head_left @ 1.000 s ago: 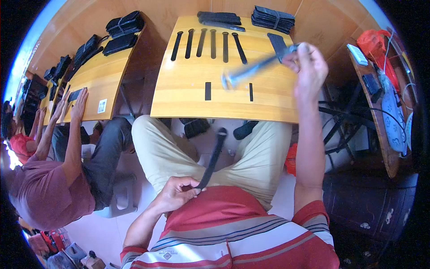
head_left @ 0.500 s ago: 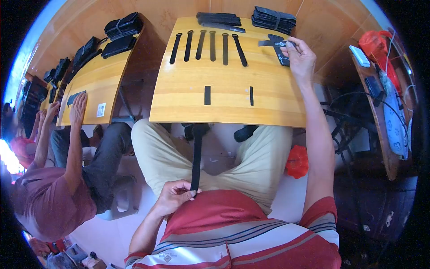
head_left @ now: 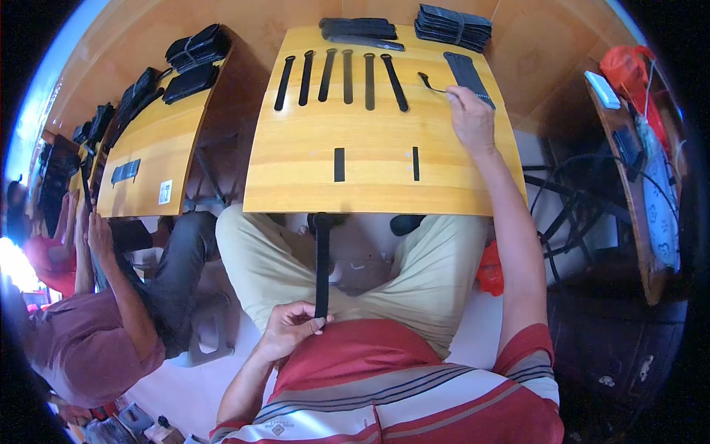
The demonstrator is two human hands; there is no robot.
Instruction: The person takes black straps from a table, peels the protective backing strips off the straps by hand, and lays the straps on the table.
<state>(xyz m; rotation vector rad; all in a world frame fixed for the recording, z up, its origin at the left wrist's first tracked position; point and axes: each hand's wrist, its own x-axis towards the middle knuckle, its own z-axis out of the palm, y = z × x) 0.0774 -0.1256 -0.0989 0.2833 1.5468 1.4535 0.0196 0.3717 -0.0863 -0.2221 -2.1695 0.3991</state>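
Note:
My left hand (head_left: 291,331) is closed at my lap, thumb and fingers pinching the lower end of a long black strap (head_left: 322,266). The strap stands up from it toward the table's front edge. Over the table's right side, my right hand (head_left: 473,122) pinches a thin dark strap (head_left: 430,83), whose curled end points left and away from me. Just beyond that hand lies a flat dark piece with pale print (head_left: 464,72), partly covered by the fingers. Several dark straps (head_left: 348,78) with rounded ends lie in a row left of the right hand.
Two short black strips (head_left: 339,164) lie near the front of the wooden table (head_left: 296,194). At its back are a pile of straps (head_left: 359,29) and a tied black bundle (head_left: 452,28). A co-worker (head_left: 96,333) sits at a table on the left. A side shelf (head_left: 629,200) stands right.
My right hand has moved a little toward me and left, bringing the thin strap off the printed piece. My left hand stays put. The co-worker's hand has left the left table's top.

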